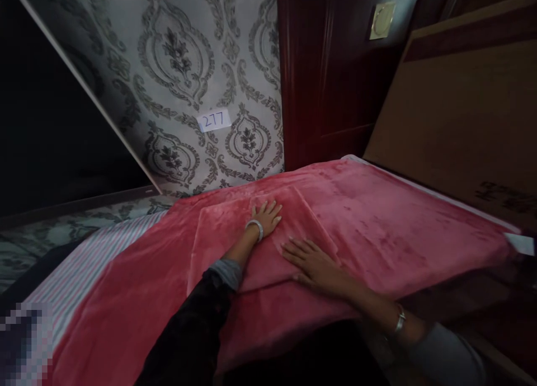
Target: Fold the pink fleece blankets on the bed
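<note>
A folded pink plush cloth [226, 235] lies flat in front of me, its edges forming a rough square. It rests on a larger pink plush blanket [390, 224] of the same colour. My left hand [266, 218] is pressed flat on the upper part of the folded cloth, fingers spread. Lower and to the right, my right hand [312, 263] also lies palm down on the cloth, its fingers stretched out. Neither hand grips anything. Both wrists wear a bracelet.
Striped fabric [96, 263] shows under the blanket at left. Behind stand patterned wallpaper [180, 56] with a paper label reading 277 [214, 119] and a dark red wood panel [327, 67]. A large cardboard box [470, 106] leans at right; a dark screen-like panel [62, 112] is at left.
</note>
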A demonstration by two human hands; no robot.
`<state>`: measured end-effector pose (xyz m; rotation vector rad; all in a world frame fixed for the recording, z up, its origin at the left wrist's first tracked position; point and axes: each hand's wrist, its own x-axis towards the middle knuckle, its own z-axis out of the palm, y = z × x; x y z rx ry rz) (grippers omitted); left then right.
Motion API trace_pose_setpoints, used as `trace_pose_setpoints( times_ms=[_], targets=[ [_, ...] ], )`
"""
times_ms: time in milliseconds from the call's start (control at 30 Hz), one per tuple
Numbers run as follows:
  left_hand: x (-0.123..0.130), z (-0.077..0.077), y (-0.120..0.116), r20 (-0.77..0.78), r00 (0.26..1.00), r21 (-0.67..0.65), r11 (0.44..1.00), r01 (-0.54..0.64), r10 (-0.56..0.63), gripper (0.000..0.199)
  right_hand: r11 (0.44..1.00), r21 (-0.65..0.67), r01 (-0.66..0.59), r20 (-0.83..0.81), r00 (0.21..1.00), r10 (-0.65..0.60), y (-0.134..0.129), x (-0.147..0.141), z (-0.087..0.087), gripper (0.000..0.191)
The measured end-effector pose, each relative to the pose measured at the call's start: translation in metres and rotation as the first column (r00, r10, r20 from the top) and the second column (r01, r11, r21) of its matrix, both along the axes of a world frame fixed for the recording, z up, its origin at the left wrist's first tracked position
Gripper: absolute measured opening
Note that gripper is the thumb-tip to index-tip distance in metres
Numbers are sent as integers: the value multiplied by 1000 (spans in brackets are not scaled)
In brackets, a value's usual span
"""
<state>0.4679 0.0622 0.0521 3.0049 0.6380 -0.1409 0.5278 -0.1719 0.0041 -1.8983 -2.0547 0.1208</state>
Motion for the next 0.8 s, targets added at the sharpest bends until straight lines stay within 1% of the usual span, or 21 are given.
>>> trace_pose_setpoints(
  times_ms=[133,200,267,367,433,467,533,600,700,800],
  targets=[
    [-1,7,-3,-8,1000,-2,1000,-19,19,58,999,-5,38,-105,994,-39,-23,-14,-5,67],
    [-1,12,-5,-10,1000,-7,1000,-21,21,58,999,-10,35,-147,989,-36,-32,-17,-1,67],
    [2,19,-7,16,1000,0,1000,-13,13,58,1000,19,9,-176,984,-6,-36,-14,9,60],
    [17,31,-13,118,991,8,998,57,-58,59,993,119,-10,-144,989,27,-27,3,29,46],
    [33,35,-18,141,984,-3,994,109,-108,59,984,177,30,-83,996,-16,-13,20,37,44],
    [43,35,-20,127,985,-11,993,118,-116,59,982,182,58,-52,997,-49,-5,28,37,46],
    [61,30,-24,82,992,-28,995,101,-98,62,981,151,120,-5,993,-120,8,40,29,54],
    [76,19,-26,50,997,-39,997,66,-64,67,981,105,162,21,986,-165,11,45,14,63],
    [88,1,-28,27,999,-35,999,30,-29,74,979,105,174,19,984,-177,-2,42,-10,65],
    [90,-7,-28,22,999,-30,999,30,-29,77,973,157,171,9,985,-174,-24,35,-26,65]
  ],
)
